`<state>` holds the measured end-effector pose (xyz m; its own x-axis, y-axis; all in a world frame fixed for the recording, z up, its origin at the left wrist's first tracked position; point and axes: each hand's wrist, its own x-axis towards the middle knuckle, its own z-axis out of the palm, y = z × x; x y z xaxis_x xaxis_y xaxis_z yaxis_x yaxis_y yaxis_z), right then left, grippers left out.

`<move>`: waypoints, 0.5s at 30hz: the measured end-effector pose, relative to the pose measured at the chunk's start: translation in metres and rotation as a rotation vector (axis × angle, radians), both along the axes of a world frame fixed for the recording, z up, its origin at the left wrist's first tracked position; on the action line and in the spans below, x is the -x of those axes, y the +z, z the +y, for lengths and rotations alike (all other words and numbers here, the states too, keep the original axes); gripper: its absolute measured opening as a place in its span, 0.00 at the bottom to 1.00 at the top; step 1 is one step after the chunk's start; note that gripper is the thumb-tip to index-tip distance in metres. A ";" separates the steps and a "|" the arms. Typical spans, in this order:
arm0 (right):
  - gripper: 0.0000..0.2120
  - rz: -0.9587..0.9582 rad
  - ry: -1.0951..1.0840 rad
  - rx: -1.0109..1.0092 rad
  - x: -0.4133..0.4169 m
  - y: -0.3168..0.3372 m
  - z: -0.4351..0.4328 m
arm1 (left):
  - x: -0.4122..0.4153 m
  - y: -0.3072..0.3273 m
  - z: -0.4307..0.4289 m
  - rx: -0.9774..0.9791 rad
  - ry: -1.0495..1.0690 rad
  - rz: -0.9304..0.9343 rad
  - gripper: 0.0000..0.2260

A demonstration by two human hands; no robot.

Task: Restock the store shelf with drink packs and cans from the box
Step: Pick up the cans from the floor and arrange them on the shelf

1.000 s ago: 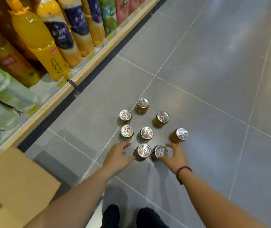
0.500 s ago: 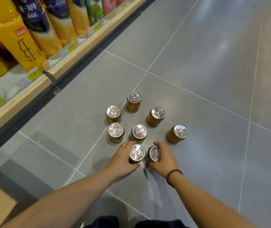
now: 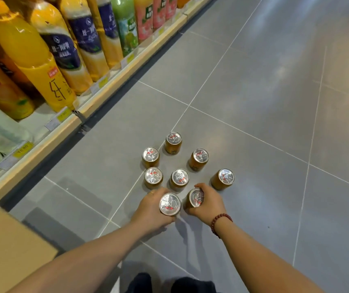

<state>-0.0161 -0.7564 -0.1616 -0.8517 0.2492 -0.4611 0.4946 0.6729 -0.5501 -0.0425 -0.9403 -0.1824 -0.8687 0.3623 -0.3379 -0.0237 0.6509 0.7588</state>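
Lower centre: the left can (image 3: 169, 204) was gripped by the left hand (image 3: 148, 210), the tilted right can (image 3: 195, 197) by the right hand (image 3: 208, 205). Six cans (image 3: 180, 177) were noted standing above.

the left hand (image 3: 148, 210) wraps the left can (image 3: 169, 204) so its fingertips vanish behind the silver lid, and the right hand (image 3: 208, 205) covers most of the right can (image 3: 195, 197), with only the tilted top peeking out. the cardboard box (image 3: 10, 250) is sliced off by the left and bottom edges, its inside out of sight, while the shelf bottles (image 3: 29, 56) lose their tops to the frame. the price tags (image 3: 63, 117) are mostly too blurred to read, and the dark shoes (image 3: 190, 284) are cut off at the bottom.
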 end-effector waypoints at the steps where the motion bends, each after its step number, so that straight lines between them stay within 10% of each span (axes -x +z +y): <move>1: 0.32 0.005 0.001 0.010 0.001 0.018 -0.002 | 0.001 0.021 -0.004 -0.012 0.020 0.005 0.24; 15: 0.32 0.093 0.247 0.119 0.044 0.413 -0.070 | 0.018 0.424 -0.097 -0.009 0.242 0.081 0.28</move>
<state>-0.0598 -0.8268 0.2511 -0.9198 -0.0222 -0.3917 0.2676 0.6945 -0.6679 -0.0608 -1.0377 0.2414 -0.9546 0.1428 -0.2613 -0.1171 0.6268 0.7703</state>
